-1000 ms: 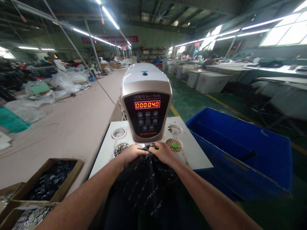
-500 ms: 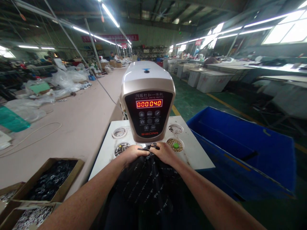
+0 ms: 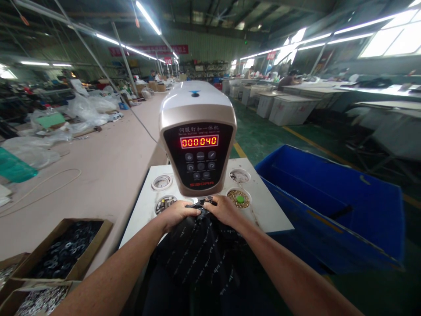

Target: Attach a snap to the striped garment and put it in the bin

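A white and gold machine head stands in front of me, its red counter reading 000040. Under its nose lies a black fabric printed with lines of small white text. My left hand grips the fabric's far edge on the left, and my right hand grips it on the right. Both sets of fingers are bunched on the cloth just below the machine's foot. The fabric drapes back toward me between my forearms.
The white machine base has round cups: one with brass pieces and a green cap, one with metal parts. A blue bin sits right. Cardboard boxes of metal rings lie left on a long table.
The view has shifted slightly, so the machine sits a little more to the left. My hands keep the same grip on the fabric and the counter still reads 000040.
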Demonstrator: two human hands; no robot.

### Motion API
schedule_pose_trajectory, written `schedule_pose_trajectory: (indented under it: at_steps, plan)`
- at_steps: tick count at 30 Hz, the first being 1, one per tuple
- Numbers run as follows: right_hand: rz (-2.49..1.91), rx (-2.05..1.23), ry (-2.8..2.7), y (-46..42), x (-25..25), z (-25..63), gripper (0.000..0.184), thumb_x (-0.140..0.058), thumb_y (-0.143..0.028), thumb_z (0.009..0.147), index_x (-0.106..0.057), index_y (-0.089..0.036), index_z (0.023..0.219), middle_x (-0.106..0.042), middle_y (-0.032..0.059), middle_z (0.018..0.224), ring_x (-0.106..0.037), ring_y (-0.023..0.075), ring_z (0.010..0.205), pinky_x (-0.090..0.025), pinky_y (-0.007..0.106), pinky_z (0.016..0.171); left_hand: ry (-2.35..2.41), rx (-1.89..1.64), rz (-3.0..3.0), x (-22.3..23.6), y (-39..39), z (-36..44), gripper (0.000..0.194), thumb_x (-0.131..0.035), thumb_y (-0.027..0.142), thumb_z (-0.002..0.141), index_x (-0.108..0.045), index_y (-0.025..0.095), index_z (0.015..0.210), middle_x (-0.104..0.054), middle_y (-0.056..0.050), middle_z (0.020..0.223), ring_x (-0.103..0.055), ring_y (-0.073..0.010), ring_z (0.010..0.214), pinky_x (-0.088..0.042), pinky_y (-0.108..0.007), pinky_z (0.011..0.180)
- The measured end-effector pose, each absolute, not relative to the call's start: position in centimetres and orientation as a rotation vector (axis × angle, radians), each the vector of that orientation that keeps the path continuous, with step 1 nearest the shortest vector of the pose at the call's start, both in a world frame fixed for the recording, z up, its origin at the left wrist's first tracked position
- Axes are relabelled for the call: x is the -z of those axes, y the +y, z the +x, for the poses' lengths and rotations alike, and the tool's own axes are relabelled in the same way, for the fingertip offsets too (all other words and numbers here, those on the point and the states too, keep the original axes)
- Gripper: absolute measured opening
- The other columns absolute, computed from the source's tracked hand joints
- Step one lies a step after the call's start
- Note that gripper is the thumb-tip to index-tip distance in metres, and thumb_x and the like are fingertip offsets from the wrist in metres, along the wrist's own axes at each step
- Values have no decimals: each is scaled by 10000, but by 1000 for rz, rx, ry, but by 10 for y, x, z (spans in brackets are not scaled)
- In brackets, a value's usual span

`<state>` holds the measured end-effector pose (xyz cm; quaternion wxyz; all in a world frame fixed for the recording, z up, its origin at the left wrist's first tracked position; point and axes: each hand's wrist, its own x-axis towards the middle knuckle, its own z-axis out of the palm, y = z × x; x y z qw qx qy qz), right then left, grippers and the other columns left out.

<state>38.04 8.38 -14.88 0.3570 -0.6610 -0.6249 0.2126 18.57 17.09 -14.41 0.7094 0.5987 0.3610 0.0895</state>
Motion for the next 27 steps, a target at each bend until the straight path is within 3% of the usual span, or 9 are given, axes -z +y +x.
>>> schedule_pose_trajectory:
  at_steps: [7,16,22,27]
  plan:
    - [-1743,-460,-1693,82,157,380,281,-548,-390,976,-779,-230,986,-797,35,953,-715,211,865,-416,264,699,860,-236,1461,150,172,182,399,-807,496,701,-731,152,887,-761,-43,848,-675,-228,794,-485,-322,776]
    - [-1866,-252,-1776,84,171,381,366,-485,-455,1020,-766,-240,927,-795,65,920,-720,234,877,-374,283,686,962,-225,1718,149,172,179,404,-736,562,719,-694,168,796,-714,-18,764,-632,-237,767,-434,-313,704]
    - [-1925,-173,-1773,86,178,380,390,-466,-460,1031,-761,-239,904,-789,71,874,-716,232,841,-368,289,673,978,-331,1774,153,169,179,394,-715,555,721,-676,175,819,-685,-4,748,-618,-228,778,-415,-301,691]
    - [-1943,-159,-1789,86,175,378,362,-461,-431,1034,-740,-244,900,-782,64,855,-719,230,824,-361,288,666,999,-439,1767,158,166,179,433,-696,560,701,-692,171,892,-721,-33,861,-637,-246,861,-449,-325,789]
